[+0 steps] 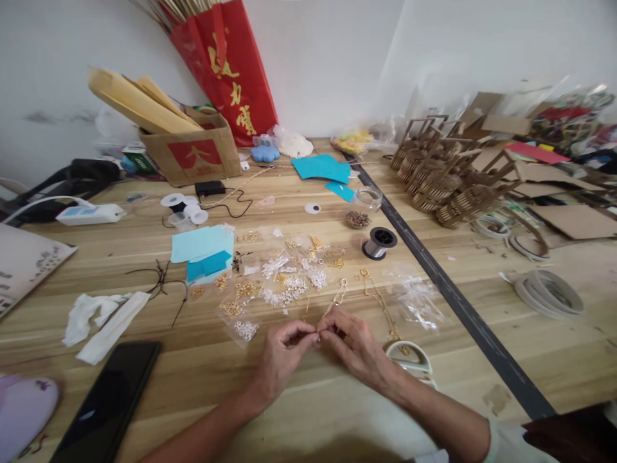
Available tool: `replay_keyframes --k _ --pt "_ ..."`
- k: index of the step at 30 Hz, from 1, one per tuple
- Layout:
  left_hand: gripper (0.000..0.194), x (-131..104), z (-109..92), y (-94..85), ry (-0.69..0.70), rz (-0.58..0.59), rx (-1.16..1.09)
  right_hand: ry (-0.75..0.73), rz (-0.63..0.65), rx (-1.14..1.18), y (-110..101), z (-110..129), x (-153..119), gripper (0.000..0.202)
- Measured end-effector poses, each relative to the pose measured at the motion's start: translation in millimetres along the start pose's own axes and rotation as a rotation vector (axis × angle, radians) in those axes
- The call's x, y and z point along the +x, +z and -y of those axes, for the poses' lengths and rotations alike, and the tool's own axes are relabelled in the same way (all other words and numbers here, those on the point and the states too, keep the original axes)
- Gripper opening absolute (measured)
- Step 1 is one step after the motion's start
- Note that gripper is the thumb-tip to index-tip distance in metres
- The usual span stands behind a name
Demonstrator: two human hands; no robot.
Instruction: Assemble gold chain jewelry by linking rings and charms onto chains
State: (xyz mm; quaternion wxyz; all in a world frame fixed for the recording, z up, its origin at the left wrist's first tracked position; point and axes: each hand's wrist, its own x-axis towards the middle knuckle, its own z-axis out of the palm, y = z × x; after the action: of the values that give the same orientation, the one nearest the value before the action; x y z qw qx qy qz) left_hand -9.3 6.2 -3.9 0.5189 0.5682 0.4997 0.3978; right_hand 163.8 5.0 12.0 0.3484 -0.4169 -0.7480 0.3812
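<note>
Near the front centre of the table, my left hand (284,354) and my right hand (354,344) meet at the fingertips. Both are pinched on something too small to make out. A silver chain (334,297) lies just beyond my right fingers. Beyond my hands, small plastic bags of gold findings (247,288) and silver beads (293,290) are spread out. To the right of my right hand, a gold chain (380,302) runs down toward white-handled scissors (409,357), which lie partly behind my right forearm.
A wire spool (380,243) and a jar of beads (359,219) stand behind. At the left front lies a black phone (108,402). Blue sheets (202,244) lie left of the beads; wooden baskets (436,183) stand back right. A dark strip (434,270) crosses the table.
</note>
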Motion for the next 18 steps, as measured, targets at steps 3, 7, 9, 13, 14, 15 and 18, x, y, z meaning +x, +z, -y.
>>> replay_keyframes --k 3,7,9,13,14,15,18 --pt "0.010 0.2 0.4 0.1 -0.022 0.037 -0.028 0.026 0.007 0.040 -1.0 1.7 1.0 0.014" --pt "0.009 0.5 -1.4 -0.5 -0.035 0.065 -0.059 0.057 0.015 0.058 -1.4 2.2 1.1 0.014" --pt "0.010 0.7 -2.5 -1.0 -0.041 0.076 -0.066 0.070 0.014 0.062 -1.3 1.6 0.7 0.014" --pt "0.010 0.9 -5.0 -2.8 -0.040 0.088 -0.085 0.088 0.011 0.065 -0.8 0.7 0.6 0.013" --pt "0.010 0.9 -5.9 -3.5 -0.043 0.088 -0.087 0.088 0.007 0.064 -0.7 0.8 0.8 0.012" --pt "0.011 0.9 -6.9 -4.4 -0.047 0.089 -0.086 0.088 0.002 0.064 -0.7 0.9 1.1 0.012" --pt "0.013 1.0 -10.6 -6.7 -0.058 0.112 -0.096 0.075 -0.019 0.060 -0.7 1.5 2.1 0.012"
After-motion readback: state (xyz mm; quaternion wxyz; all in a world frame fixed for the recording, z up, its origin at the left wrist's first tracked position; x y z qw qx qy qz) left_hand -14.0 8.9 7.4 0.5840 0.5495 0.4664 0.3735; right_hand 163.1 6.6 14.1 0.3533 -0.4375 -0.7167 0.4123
